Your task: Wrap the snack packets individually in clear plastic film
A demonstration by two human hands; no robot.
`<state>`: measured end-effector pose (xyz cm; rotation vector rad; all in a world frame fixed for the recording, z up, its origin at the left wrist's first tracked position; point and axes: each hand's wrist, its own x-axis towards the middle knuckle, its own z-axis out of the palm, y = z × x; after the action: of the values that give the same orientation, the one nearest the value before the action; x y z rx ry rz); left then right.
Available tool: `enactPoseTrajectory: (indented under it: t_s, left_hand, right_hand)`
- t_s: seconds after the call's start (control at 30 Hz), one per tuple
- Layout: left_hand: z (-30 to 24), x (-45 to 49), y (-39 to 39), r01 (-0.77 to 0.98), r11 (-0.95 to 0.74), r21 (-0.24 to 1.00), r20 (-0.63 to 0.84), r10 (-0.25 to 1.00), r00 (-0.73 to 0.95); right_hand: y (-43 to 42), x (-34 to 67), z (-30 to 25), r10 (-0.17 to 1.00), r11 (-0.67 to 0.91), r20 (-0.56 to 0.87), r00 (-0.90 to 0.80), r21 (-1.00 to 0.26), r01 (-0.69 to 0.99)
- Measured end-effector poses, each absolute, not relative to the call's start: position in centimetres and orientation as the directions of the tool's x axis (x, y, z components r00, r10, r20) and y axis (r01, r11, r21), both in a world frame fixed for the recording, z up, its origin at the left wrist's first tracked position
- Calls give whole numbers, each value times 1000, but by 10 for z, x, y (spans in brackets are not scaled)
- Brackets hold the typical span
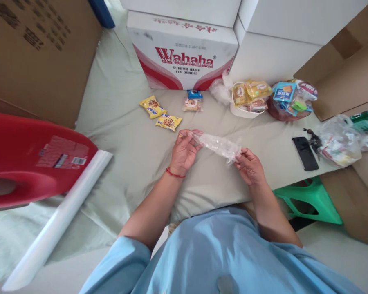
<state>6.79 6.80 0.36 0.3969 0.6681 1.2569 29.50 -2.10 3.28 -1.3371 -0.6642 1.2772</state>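
A clear, crinkled plastic bag point(220, 145) is stretched between my hands above the cloth-covered surface. My left hand point(186, 152), with a red string bracelet at the wrist, pinches the bag's left end. Its right end is gripped between the thumb and fingers of my right hand point(249, 166). Beyond my left hand lie two yellow cookie packets point(168, 121), partly overlapping. Farther back, a small clear snack packet point(192, 104) has a blue packet point(195, 94) against it, near the Wahaha box.
At the back stands a white-and-red Wahaha carton point(187, 55). To its right are a white tub point(248, 112) and a brown bowl point(283, 114) of snacks. A phone point(306, 153) lies right, above a green stool point(309, 202). A red plastic object point(33, 151) and white roll point(58, 220) are left.
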Motion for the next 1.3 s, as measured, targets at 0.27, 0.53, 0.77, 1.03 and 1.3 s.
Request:
enactPoseTrajectory:
  t_s: [0.27, 0.53, 0.77, 1.03, 1.3]
  left_hand:
    - [6, 67, 72, -773, 304, 557, -365, 925, 101]
    - [8, 76, 69, -686, 301, 663, -391, 920, 26]
    - [18, 83, 63, -537, 326, 778, -429, 900, -75]
    - [18, 74, 64, -605, 404, 686, -425, 898, 118]
    - [6, 81, 48, -443, 429, 787, -369, 903, 219]
  right_hand:
    - [-41, 318, 43, 874, -217, -319, 368, -931, -292]
    - [-61, 342, 74, 880, -395, -457, 132, -856, -334]
    - [-58, 365, 58, 911, -305, -363, 197, -913, -273]
    - [-33, 344, 34, 985, 56, 160, 68, -661, 748]
    - [-17, 312, 39, 954, -225, -216, 210, -974, 21]
